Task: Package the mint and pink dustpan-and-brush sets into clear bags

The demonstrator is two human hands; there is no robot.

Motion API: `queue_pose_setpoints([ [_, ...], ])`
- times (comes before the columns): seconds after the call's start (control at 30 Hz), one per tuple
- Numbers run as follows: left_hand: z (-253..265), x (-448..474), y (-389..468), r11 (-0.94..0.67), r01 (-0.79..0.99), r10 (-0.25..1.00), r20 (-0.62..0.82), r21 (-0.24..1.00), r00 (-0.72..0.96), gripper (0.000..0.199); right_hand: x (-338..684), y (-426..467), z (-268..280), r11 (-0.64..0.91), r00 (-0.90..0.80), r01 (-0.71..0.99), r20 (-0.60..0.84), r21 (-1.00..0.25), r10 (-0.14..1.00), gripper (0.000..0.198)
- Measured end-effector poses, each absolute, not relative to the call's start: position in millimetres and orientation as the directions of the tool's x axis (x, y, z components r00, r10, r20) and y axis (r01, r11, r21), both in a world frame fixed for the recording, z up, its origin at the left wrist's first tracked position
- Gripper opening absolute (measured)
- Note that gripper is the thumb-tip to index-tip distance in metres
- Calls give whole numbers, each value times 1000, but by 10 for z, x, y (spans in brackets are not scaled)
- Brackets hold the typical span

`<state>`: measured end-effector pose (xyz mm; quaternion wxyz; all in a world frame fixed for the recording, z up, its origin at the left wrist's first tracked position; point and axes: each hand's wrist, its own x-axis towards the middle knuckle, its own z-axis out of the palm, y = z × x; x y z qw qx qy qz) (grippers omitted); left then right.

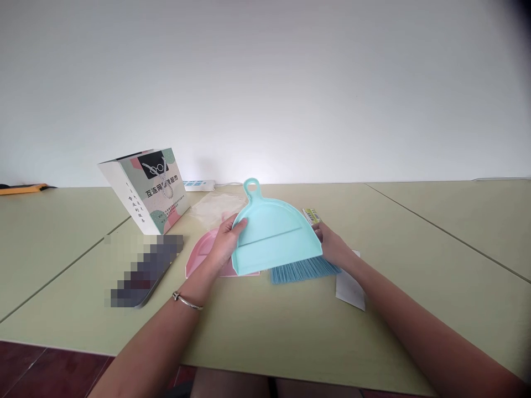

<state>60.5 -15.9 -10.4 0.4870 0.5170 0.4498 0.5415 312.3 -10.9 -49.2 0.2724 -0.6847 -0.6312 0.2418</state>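
A plain white wall (265, 83) fills the room behind your pale green tables (290, 331), which sit edge to edge with thin seams between them. A dark red floor (33, 370) shows at the near left. On the left a paper gift bag (145, 190) leans, printed with Chinese characters beginning 互连网; the smaller print is too small to read. A white power strip (199, 185) lies by the wall. Your left hand (226, 240) grips the left edge of the teal dustpan (274, 235), held above the table, over a pink dustpan (203, 254). Your right hand (332, 246) closes on the blue brush (302, 269), whose barcode label (311, 215) is unreadable.
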Motion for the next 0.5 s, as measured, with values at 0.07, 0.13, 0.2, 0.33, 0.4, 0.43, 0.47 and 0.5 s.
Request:
queue_pose_setpoints([
  [0.07, -118, 571, -116, -109, -121, 994, 109, 987, -3, 35, 3089, -110, -480, -24, 94, 776, 79, -631, 992, 22],
  [0.13, -128, 542, -78, -119, -170, 993, 115, 978, -36, 35, 3056, -86, -487, -13, 97, 816, 115, -578, 989, 22],
  [0.2, -132, 522, -48, -141, -198, 989, 128, 970, -79, 33, 3033, -51, -498, -33, 113, 837, 114, -546, 987, 25],
  [0.33, -131, 501, -8, -181, -197, 977, 152, 964, -151, 27, 3020, -25, -476, -32, 132, 852, 155, -523, 979, 23],
  [0.4, -134, 492, 9, -212, -176, 965, 177, 961, -195, 25, 3023, -54, -430, -16, 150, 834, 199, -552, 968, 21],
  [0.43, -136, 486, 16, -235, -157, 953, 196, 959, -230, 23, 3025, -77, -400, -5, 160, 810, 212, -587, 964, 20],
  [0.47, -137, 480, 22, -261, -135, 936, 217, 956, -278, 22, 3030, -104, -368, 6, 169, 773, 215, -634, 962, 19],
  [0.5, -134, 471, 27, -290, -114, 911, 238, 950, -336, 21, 3036, -131, -335, 19, 174, 728, 210, -686, 962, 18],
])
